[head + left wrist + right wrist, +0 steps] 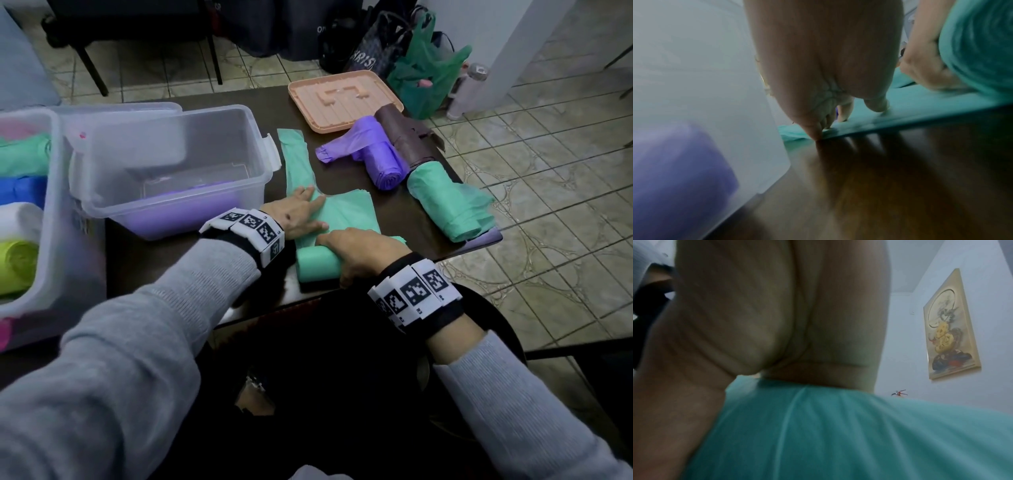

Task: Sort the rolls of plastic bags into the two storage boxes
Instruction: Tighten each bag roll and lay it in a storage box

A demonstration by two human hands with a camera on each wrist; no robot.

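A mint green roll of bags (317,263) (838,434) lies at the table's near edge, its loose tail (346,210) (920,110) spread flat toward the back. My right hand (356,255) (777,313) curls over the roll and grips it. My left hand (301,214) (828,81) lies flat, fingers straight, pressing the tail onto the table. A clear storage box (253,133) (705,81) with a purple roll (191,205) (674,170) inside stands to the left. A second box (48,212) at far left holds green, blue, white and yellow rolls.
On the dark table (178,253) at the right lie a purple roll (383,161), a brown roll (404,137) and another mint roll (445,202) near the corner. A peach lid (342,99) rests at the back. Bags and a bottle (467,89) stand on the tiled floor.
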